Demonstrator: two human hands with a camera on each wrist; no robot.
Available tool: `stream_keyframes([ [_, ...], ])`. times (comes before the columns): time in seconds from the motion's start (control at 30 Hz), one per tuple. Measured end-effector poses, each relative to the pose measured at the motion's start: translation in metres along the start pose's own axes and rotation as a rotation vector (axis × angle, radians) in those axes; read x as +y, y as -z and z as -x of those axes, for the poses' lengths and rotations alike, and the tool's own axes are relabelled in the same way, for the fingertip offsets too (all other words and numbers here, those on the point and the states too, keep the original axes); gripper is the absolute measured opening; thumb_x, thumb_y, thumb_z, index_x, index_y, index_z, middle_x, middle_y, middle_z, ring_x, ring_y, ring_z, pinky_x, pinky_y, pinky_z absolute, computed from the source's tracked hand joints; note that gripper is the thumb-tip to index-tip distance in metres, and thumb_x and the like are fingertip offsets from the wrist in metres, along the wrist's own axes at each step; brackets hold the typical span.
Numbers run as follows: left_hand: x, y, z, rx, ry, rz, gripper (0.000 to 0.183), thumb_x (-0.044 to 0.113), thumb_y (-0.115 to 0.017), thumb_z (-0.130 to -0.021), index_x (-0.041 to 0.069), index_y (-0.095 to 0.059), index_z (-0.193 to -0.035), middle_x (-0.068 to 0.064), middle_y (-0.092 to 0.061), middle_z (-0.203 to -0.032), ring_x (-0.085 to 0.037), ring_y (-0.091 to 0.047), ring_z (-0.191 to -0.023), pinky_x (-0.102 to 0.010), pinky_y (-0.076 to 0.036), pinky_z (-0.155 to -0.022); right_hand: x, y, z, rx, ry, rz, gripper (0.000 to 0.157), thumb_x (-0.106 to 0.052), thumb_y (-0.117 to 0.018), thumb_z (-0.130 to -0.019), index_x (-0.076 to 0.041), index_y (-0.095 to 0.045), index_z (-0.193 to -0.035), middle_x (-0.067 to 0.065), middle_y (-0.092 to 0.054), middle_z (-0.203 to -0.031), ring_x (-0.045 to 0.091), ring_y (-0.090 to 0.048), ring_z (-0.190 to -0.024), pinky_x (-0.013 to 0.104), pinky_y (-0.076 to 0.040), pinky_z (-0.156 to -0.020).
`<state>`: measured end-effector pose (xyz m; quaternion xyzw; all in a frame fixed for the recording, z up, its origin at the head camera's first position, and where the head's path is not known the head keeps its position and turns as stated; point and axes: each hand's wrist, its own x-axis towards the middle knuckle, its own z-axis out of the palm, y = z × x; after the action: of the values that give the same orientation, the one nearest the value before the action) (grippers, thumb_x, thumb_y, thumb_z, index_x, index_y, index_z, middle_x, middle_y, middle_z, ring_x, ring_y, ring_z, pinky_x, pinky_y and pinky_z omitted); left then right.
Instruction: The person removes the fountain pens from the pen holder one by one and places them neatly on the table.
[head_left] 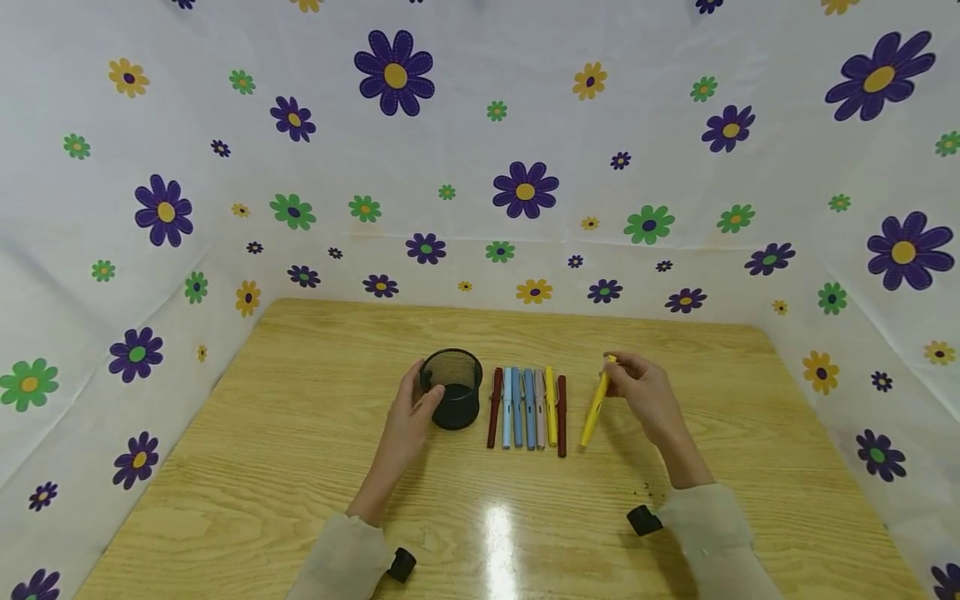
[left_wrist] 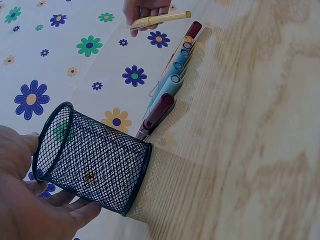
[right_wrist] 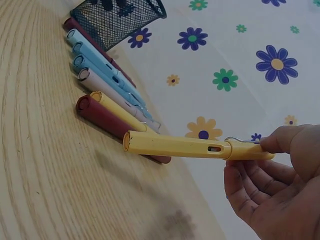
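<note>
My left hand [head_left: 408, 417] grips the side of a black mesh pen holder [head_left: 459, 410], thumb at the front and fingers round the far side. The holder stands upright on the table, and no pens show inside it. My right hand [head_left: 647, 395] pinches a yellow pen [right_wrist: 180, 147] near its clip end, thumb on top and fingers below. The pen is raised off the table, its other end pointing down toward the person. Between the hands lies a row of several pens [head_left: 529, 408]: dark red, light blue, blue, pinkish grey, yellow and dark red, side by side.
The wooden table [head_left: 300, 467] is bordered at the back and sides by a white cloth [head_left: 637, 175] printed with flowers. Small dark specks [head_left: 643, 488] lie near the right wrist. A black wrist device [head_left: 644, 520] sits at the right cuff, another [head_left: 402, 565] at the left.
</note>
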<state>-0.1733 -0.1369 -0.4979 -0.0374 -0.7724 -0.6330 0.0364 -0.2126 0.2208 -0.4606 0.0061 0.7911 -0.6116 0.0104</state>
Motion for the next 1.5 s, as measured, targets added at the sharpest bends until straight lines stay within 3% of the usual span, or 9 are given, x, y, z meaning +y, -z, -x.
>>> stream_keyframes([
  [0.13, 0.0, 0.0, 0.0, 0.001, -0.002, -0.005, 0.067, 0.026, -0.056, -0.11, 0.0, -0.023, -0.162, -0.028, -0.031, -0.162, -0.043, -0.035, -0.148, -0.059, -0.031, -0.119, 0.005, -0.003, -0.003, -0.02, -0.006, 0.007, 0.046, -0.016, -0.055, -0.109, 0.012, -0.05, -0.145, 0.033, -0.062, -0.123, 0.009, -0.066, -0.086, 0.038, -0.06, -0.089],
  [0.4, -0.002, 0.0, 0.0, -0.004, 0.001, -0.006, 0.066, 0.027, -0.054, -0.11, 0.002, -0.023, -0.163, -0.027, -0.03, -0.163, -0.043, -0.033, -0.149, -0.06, -0.029, -0.119, 0.012, -0.009, -0.007, -0.045, -0.012, 0.04, 0.048, -0.016, -0.056, -0.108, 0.011, -0.047, -0.147, 0.032, -0.062, -0.124, 0.013, -0.067, -0.089, 0.043, -0.06, -0.089],
  [0.67, -0.001, 0.001, 0.0, -0.001, 0.008, -0.01, 0.067, 0.027, -0.055, -0.11, 0.002, -0.023, -0.163, -0.027, -0.03, -0.163, -0.043, -0.034, -0.148, -0.06, -0.03, -0.119, 0.018, -0.018, -0.015, -0.045, -0.041, 0.079, 0.047, -0.016, -0.058, -0.107, 0.015, -0.051, -0.142, 0.031, -0.064, -0.121, 0.015, -0.063, -0.083, 0.029, -0.059, -0.073],
  [0.9, 0.0, 0.001, 0.0, -0.001, 0.008, -0.013, 0.068, 0.029, -0.055, -0.11, 0.001, -0.023, -0.163, -0.027, -0.029, -0.163, -0.043, -0.034, -0.148, -0.059, -0.031, -0.119, 0.025, -0.026, -0.022, -0.036, -0.09, 0.093, 0.044, -0.015, -0.06, -0.106, 0.014, -0.055, -0.139, 0.018, -0.065, -0.107, 0.015, -0.061, -0.079, 0.027, -0.057, -0.069],
  [1.03, 0.0, 0.001, 0.0, 0.0, 0.009, -0.018, 0.068, 0.029, -0.055, -0.11, 0.001, -0.023, -0.163, -0.027, -0.028, -0.163, -0.043, -0.033, -0.148, -0.059, -0.031, -0.119, 0.026, -0.029, -0.023, -0.031, -0.092, 0.112, 0.043, -0.015, -0.059, -0.106, 0.013, -0.056, -0.139, 0.019, -0.066, -0.107, 0.015, -0.061, -0.078, 0.026, -0.056, -0.067],
  [1.5, 0.001, -0.001, 0.0, 0.005, 0.001, -0.012, 0.067, 0.026, -0.056, -0.11, 0.001, -0.024, -0.162, -0.028, -0.031, -0.162, -0.043, -0.036, -0.147, -0.059, -0.032, -0.118, 0.028, -0.037, -0.026, 0.017, -0.07, 0.312, 0.042, -0.014, -0.061, -0.103, 0.014, -0.059, -0.134, 0.029, -0.068, -0.117, 0.029, -0.066, -0.089, 0.026, -0.052, -0.064],
])
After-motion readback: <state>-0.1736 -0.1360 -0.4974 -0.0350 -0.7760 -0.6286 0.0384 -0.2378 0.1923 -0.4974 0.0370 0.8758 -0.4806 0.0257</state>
